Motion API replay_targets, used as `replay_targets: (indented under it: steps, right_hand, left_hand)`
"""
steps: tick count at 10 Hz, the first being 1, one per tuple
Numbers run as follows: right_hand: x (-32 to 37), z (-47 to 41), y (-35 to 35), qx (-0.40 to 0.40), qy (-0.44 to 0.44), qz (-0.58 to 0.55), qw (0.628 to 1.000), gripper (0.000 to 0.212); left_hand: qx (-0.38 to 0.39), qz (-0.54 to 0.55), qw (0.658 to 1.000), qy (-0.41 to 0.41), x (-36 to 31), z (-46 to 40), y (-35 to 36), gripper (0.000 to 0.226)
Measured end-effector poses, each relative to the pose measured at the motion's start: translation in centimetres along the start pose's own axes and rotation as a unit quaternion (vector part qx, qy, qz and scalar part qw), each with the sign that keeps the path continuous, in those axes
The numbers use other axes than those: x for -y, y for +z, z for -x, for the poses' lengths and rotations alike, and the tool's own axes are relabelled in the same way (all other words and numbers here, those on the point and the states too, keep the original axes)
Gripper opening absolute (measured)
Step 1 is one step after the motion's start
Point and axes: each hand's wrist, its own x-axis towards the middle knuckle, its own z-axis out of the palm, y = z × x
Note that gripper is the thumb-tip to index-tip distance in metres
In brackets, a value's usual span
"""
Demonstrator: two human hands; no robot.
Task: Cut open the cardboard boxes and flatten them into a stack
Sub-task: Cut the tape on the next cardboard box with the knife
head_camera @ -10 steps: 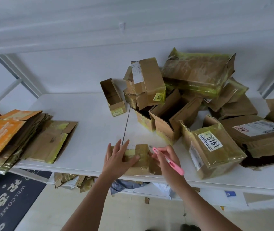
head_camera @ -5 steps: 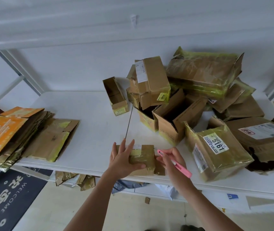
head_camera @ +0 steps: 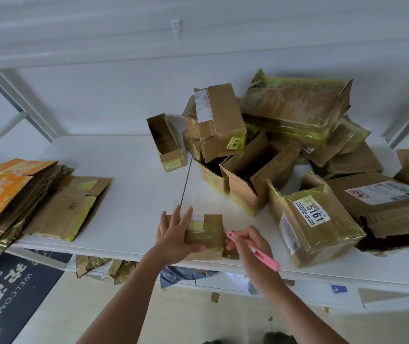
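While my left hand (head_camera: 176, 240) lies over the small taped box (head_camera: 204, 235) at the near edge of the white tabletop (head_camera: 124, 194), fingers straight across the top and thumb along the near side, my right hand (head_camera: 249, 247) curls its fingers round the pink utility knife (head_camera: 254, 250). The knife's tip sits at the box's right end, touching or just off it; I cannot tell which. Compared with a second ago, the left hand has stayed spread on the box, and the right hand has drawn slightly away from the box's top toward its right edge. The box itself has not shifted on the tabletop.

Left of the small box, well apart, lies the stack of flattened cardboard (head_camera: 19, 202), an orange sheet on top. Behind and right of the small box sits the pile of uncut boxes (head_camera: 285, 135), and nearest on the right a taped box with a "5161" label (head_camera: 315, 219). An open narrow box (head_camera: 166, 142) stands behind the small box.
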Motion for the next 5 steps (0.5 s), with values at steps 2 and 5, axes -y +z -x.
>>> replay_targets:
  steps: [2,5]
  right_hand:
    - [0.1,1.6,-1.0,0.064,0.012,0.019,0.998,0.013]
    - [1.8,-1.3,-1.0,-0.002,0.003,-0.012,1.0,0.01]
  left_hand:
    - [-0.009,0.005,1.0,-0.001,-0.1,0.3,0.0,0.107]
    - [-0.024,0.031,0.999,-0.006,-0.3,0.2,0.1,0.106]
